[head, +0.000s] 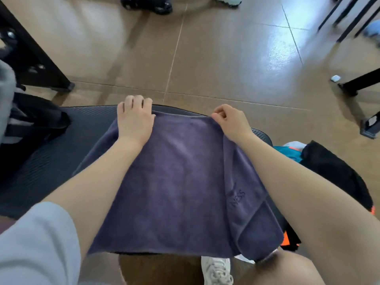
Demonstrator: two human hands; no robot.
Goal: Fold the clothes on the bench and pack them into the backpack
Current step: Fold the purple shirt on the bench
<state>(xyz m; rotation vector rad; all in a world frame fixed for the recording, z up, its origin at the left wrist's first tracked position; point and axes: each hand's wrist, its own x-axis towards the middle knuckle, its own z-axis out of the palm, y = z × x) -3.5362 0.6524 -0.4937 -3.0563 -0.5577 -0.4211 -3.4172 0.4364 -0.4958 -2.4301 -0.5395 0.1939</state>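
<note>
Two hands work the far edge of a purple towel [181,177] spread across the dark ribbed bench [51,161] at frame centre. Left hand [134,120]: fingers curled over the towel's far-left corner, fingertips hidden behind the edge. Right hand [228,122]: thumb and fingers pinch the far-right corner, lifting it slightly. Hands well apart, one per corner.

Hard to make out:
- Raised lettering on the towel's right side, only "NESS" legible; the rest lost in a fold.
- Towel's near-right corner droops off the bench's near edge, doubled over on itself.
- Black bag-like mass with straps [35,124] at left frame edge, partly on the bench; whether it is the backpack, cannot tell.
- Black garment [337,171] at right, with teal cloth [287,153] and orange patches [287,241] showing beside and below it; shapes mostly covered by the right forearm.
- Grey sleeve [37,243] fills lower left; grey blur at upper left edge unidentified.
- White shoe [217,270] at bottom centre, cut off by the frame.

Edges and room: bench's far edge runs just behind both hands; beyond it, brown tiled floor [205,58]. Bare bench surface lies left of the towel. Dark furniture legs [357,85] stand at upper right, a dark frame [41,64] at upper left, dark footwear [148,5] at top edge.
</note>
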